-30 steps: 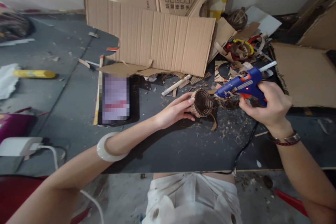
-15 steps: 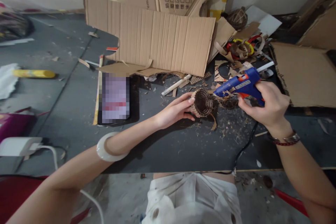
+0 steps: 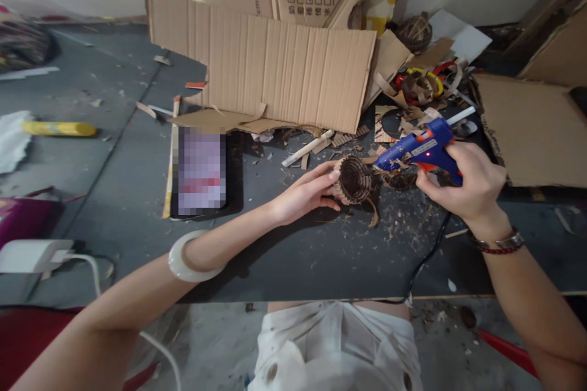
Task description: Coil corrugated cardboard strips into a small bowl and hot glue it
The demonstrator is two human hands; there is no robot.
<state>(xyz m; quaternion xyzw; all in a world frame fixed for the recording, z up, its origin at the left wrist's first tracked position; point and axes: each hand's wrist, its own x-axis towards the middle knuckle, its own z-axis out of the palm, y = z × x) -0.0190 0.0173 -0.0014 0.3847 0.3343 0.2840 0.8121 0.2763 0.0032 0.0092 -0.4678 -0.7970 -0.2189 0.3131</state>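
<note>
My left hand [image 3: 316,189] is closed around the left side of a small round cup of coiled corrugated cardboard [image 3: 354,178], its dark hollow tilted up toward me. A loose cardboard strip [image 3: 374,214] hangs at its lower right. In my right hand [image 3: 472,180] is a blue hot glue gun [image 3: 419,143], its nozzle pointing left at the cup's right edge. Whether the nozzle touches the cup I cannot tell. A small red light glows on the gun's body, and a white glue stick [image 3: 462,115] juts from its back.
Large corrugated cardboard sheets [image 3: 275,67] stand behind the cup. A phone [image 3: 202,171] lies to the left, near a yellow cutter [image 3: 59,129] and a white charger [image 3: 34,255]. Scraps and a yellow-rimmed tape roll [image 3: 424,82] crowd the right. The gun's black cord [image 3: 428,253] runs over the table's front edge.
The glue stick sits slightly further into the gun, and the red light now shows on its body. Both hands and the cup have stayed nearly still.
</note>
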